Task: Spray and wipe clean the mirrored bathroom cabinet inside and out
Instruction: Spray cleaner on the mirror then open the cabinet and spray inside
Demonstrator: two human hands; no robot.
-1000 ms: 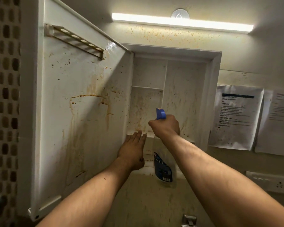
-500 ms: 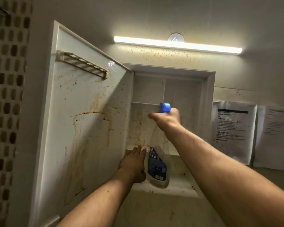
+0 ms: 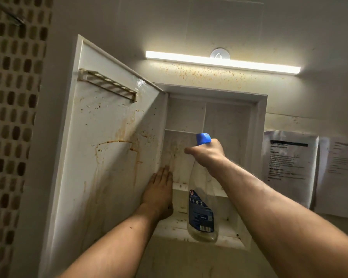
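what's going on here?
A person is cleaning a stained bathroom cabinet whose door stands open. The right hand grips a spray bottle at its blue trigger head, pointed into the cabinet. The left hand lies flat, fingers straight, at the door's hinge edge. Door and interior carry brown stains. No cloth is in view, and nothing looks wiped yet.

**The open cabinet (image 3: 258,125) and its stained shelves**

In front of you the cabinet stands open, with its door (image 3: 109,161) swung out to your left. Inside, a thin upright divider (image 3: 205,115) splits the top part, and a short upper shelf (image 3: 179,131) sits left of it. Below are the middle shelf (image 3: 182,186) and the bottom ledge (image 3: 228,236), both carrying brown spots and streaks. Your left hand (image 3: 159,195) lies flat, fingers straight, at the left end of the middle shelf.
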